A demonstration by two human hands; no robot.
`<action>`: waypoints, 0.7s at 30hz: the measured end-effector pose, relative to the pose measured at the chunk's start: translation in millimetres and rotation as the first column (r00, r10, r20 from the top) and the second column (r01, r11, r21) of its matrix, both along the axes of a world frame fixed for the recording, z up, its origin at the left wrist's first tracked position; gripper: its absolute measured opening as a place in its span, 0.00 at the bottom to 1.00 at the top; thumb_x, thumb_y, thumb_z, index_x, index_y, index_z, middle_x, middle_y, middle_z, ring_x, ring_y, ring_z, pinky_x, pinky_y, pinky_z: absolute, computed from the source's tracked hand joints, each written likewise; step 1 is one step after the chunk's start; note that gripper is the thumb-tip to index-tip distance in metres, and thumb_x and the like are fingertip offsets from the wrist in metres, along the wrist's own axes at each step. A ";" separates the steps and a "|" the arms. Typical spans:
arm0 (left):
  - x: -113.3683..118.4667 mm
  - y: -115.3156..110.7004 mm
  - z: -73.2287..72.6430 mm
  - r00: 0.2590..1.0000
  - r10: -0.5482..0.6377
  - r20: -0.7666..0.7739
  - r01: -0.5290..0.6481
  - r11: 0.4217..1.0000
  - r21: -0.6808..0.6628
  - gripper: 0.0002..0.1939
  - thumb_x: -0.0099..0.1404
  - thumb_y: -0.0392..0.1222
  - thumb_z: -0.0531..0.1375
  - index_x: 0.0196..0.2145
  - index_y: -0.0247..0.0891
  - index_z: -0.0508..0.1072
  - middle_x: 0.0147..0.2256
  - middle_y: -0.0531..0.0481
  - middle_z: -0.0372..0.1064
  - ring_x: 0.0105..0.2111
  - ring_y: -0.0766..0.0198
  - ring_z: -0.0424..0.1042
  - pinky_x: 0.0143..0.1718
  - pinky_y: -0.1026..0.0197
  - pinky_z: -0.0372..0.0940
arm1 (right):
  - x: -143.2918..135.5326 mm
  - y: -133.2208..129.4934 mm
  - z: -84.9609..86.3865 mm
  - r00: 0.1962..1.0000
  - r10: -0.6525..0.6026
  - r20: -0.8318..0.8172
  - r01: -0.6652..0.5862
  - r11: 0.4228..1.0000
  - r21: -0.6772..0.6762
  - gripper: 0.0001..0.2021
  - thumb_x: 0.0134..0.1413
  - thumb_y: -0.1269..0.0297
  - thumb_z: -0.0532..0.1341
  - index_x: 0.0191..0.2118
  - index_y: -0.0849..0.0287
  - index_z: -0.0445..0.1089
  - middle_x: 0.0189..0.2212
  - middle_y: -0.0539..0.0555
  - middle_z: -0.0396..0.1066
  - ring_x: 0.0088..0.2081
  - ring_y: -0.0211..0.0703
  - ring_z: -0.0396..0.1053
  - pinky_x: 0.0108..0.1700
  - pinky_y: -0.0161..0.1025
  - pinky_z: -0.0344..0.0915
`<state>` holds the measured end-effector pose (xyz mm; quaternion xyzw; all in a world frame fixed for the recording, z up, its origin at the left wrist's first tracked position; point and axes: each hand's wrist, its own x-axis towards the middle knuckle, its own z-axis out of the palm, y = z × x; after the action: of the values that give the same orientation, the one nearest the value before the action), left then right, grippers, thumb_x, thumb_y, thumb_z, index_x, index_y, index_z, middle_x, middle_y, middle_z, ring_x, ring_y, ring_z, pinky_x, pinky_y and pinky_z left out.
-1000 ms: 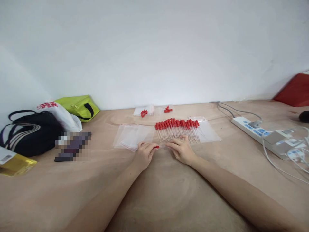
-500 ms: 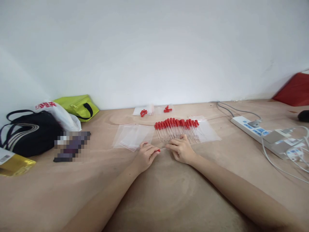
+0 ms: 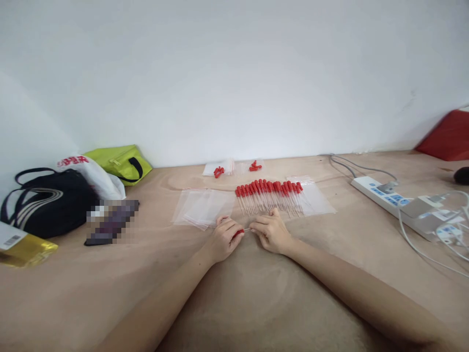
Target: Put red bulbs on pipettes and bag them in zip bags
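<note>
Between the thumb and fingers of my left hand point(image 3: 224, 239) is a red rubber dropper bulb point(image 3: 238, 233), partly covered by the fingers. My right hand point(image 3: 271, 232) pinches a thin clear dropper tube point(image 3: 246, 229), whose left end meets the bulb; most of the tube is hidden by my fingers. Just beyond my hands lies a row of droppers point(image 3: 269, 188) with red bulbs pointing away from me. They rest partly on a clear zip bag point(image 3: 318, 199). More clear zip bags point(image 3: 205, 203) lie flat beyond my left hand.
Loose red bulbs point(image 3: 219, 171) and more red bulbs point(image 3: 255, 166) lie on bags near the wall. A power strip point(image 3: 377, 194) with adapters and cables stands at right. A black bag point(image 3: 69, 203), a green bag point(image 3: 120, 164) and a blurred-out item point(image 3: 112, 225) are at left.
My right hand has moved left and slightly toward me, closer to my left hand. The tube and bulb now meet; the gap between my hands is smaller.
</note>
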<state>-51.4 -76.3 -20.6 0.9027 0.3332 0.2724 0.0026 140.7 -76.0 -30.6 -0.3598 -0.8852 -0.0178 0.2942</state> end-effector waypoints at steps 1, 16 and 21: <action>-0.2 0.1 -0.2 1.000 0.000 0.002 0.000 1.000 0.000 0.09 0.64 0.37 0.48 0.29 0.37 0.66 0.27 0.53 0.68 0.28 0.67 0.66 0.46 0.56 0.51 | -1.2 0.0 0.2 1.000 0.002 -0.002 -0.002 1.000 -0.008 0.10 0.53 0.70 0.50 0.30 0.60 0.69 0.24 0.50 0.67 0.27 0.35 0.60 0.33 0.38 0.40; -19.7 14.2 3.0 0.980 0.196 0.037 -0.198 0.978 0.060 0.10 0.64 0.41 0.50 0.38 0.41 0.69 0.36 0.49 0.72 0.38 0.63 0.69 0.52 0.51 0.44 | -11.6 9.5 20.8 0.973 -0.118 0.201 0.131 0.990 -0.054 0.10 0.53 0.66 0.52 0.30 0.59 0.70 0.27 0.54 0.69 0.35 0.43 0.59 0.35 0.41 0.42; -37.3 26.5 -2.0 0.861 0.509 -0.006 -0.509 0.860 0.017 0.14 0.64 0.36 0.46 0.44 0.40 0.67 0.45 0.45 0.67 0.48 0.58 0.63 0.54 0.43 0.38 | -7.0 35.0 21.9 0.886 -0.461 0.037 0.458 0.864 -0.209 0.11 0.53 0.64 0.51 0.32 0.57 0.71 0.29 0.54 0.71 0.36 0.43 0.62 0.36 0.40 0.44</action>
<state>-88.6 -49.8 -22.6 0.7841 0.5576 0.2613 -0.0779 133.7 -41.0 -8.7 -0.5897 -0.7686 0.0094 0.2477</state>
